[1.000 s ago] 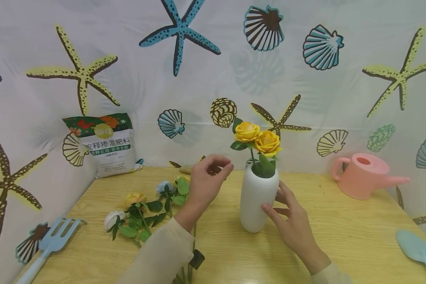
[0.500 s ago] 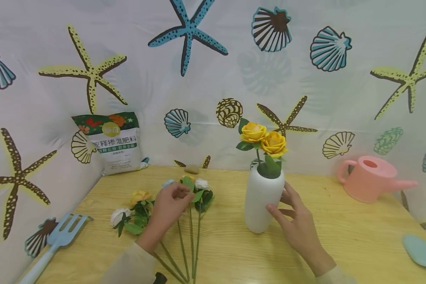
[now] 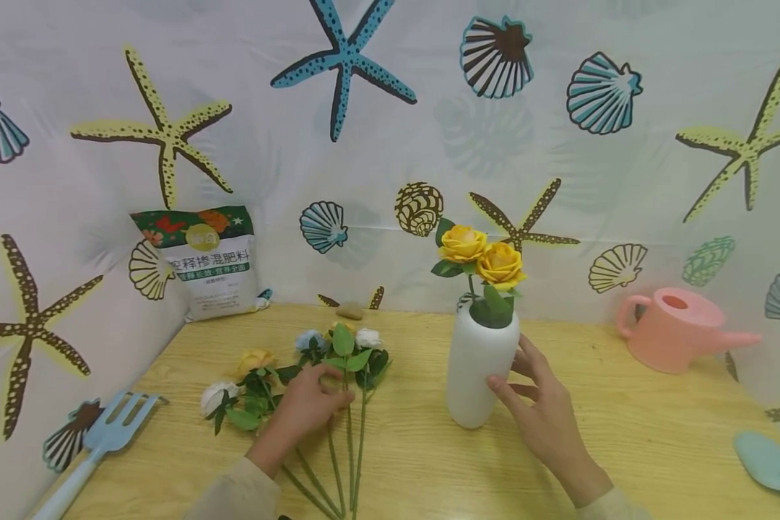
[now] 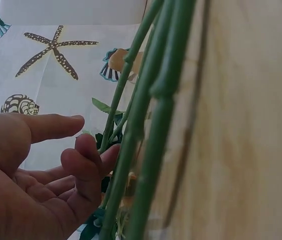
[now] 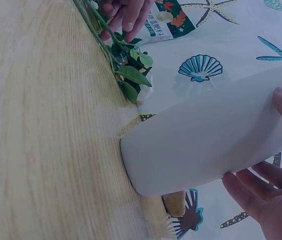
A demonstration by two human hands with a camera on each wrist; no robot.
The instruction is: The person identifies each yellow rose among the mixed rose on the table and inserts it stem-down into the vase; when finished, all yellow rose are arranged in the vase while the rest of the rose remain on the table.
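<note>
A pale wooden table (image 3: 624, 448) set into a corner of shell-printed cloth, loaded with gardening things.

At its centre stands a white vase (image 3: 477, 375); at nine o'clock from it lie loose flowers (image 3: 299, 368) with stems running toward six. A fertiliser bag (image 3: 201, 263) leans at the ten o'clock corner, a small stone (image 3: 351, 310) at eleven, a pink watering can (image 3: 676, 328) at two, a blue fork (image 3: 97, 448) at eight, a blue trowel (image 3: 770, 462) at four.
</note>
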